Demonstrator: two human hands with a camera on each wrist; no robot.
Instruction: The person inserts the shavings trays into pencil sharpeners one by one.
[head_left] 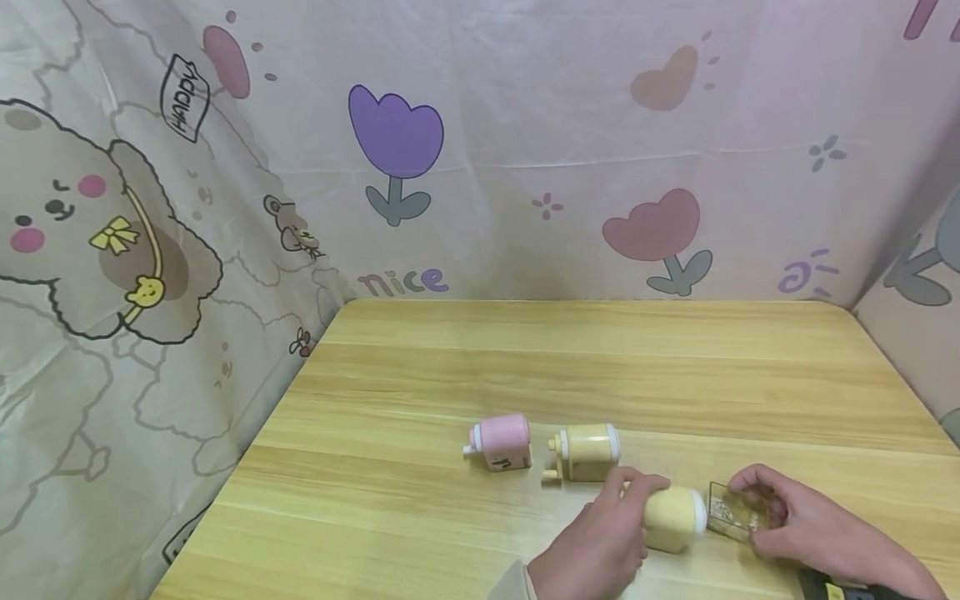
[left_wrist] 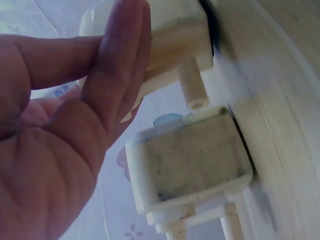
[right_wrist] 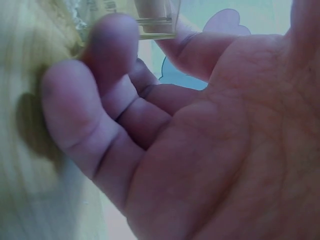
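Observation:
My left hand [head_left: 600,535] grips a yellow hand-crank pencil sharpener [head_left: 671,518], its white end facing right. In the left wrist view this sharpener [left_wrist: 175,47] shows beyond the fingers, a crank knob jutting from it. Just right of it, my right hand [head_left: 798,521] pinches a clear shavings drawer [head_left: 729,512] between thumb and fingers. Pale bits, like shavings, lie inside the drawer. In the right wrist view the drawer's edge [right_wrist: 157,30] appears at the top, behind the fingertips.
A second yellow sharpener [head_left: 592,454] stands just behind my left hand, its crank toward the left. Left of that is a pink sharpener [head_left: 506,442] with a white crank. All are on a wood-grain table [head_left: 360,500], with printed cloth [head_left: 510,233] hanging behind and at the sides.

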